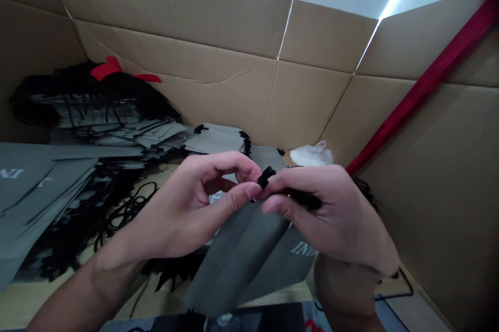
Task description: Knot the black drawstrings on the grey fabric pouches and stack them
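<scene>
In the middle of the head view, my left hand [195, 207] pinches a bunched black cord [267, 176] between thumb and index finger. My right hand [335, 212] meets it from the other side, fingers closed on the same cord. Below the fingertips hangs a grey flat bag [237, 259], curled lengthwise, its top at the cord. Just behind it lies another grey bag [280, 264] with white lettering partly covered by my right hand. The exact shape of the cord between the fingers is hard to make out.
To the left are stacked grey bags [23, 186] with black cords, and a further pile [117, 114] behind with red strips [107, 68]. Loose black cord [128, 207] lies on the table. A white plastic bag [312, 154] rests by the cardboard wall [234, 77]; a red band [424, 82] slants down the right.
</scene>
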Tool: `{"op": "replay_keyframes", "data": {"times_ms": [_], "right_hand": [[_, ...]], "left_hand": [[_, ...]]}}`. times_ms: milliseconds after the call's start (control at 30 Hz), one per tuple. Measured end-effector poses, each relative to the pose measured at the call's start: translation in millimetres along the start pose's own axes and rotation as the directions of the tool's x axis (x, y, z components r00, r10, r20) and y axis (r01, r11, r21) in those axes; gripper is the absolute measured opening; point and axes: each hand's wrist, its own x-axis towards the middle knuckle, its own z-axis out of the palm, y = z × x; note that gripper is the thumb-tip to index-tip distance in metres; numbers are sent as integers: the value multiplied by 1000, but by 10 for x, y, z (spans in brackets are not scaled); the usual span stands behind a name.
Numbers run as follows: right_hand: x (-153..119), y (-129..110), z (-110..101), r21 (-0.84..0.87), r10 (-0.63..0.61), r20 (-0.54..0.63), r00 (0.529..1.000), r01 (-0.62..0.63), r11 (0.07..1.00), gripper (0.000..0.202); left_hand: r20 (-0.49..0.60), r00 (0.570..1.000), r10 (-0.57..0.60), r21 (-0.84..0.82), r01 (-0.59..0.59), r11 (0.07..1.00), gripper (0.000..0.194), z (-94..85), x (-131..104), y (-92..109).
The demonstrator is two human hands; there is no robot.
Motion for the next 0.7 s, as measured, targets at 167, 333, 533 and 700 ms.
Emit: {"op": "replay_keyframes", "data": {"times_ms": [167,333,533,700], "right_hand": [[-24,24,5,-29,-55,-193,980,50,998,15],[2,65,74,-5,-143,-201,969,145,989,24],[48,36,111,52,-152,-193,969,165,985,14],[44,60,114,76,-64,-278,958,89,993,12]], "left_hand": [[49,994,-93,-50,95,994,16,-25,14,-27],[24,994,-111,-139,113,984,15,-36,26,-14],[69,995,-75,-194,87,977,10,14,79,-8],[27,998,-53,-153,56,987,20,49,42,-26]]}}
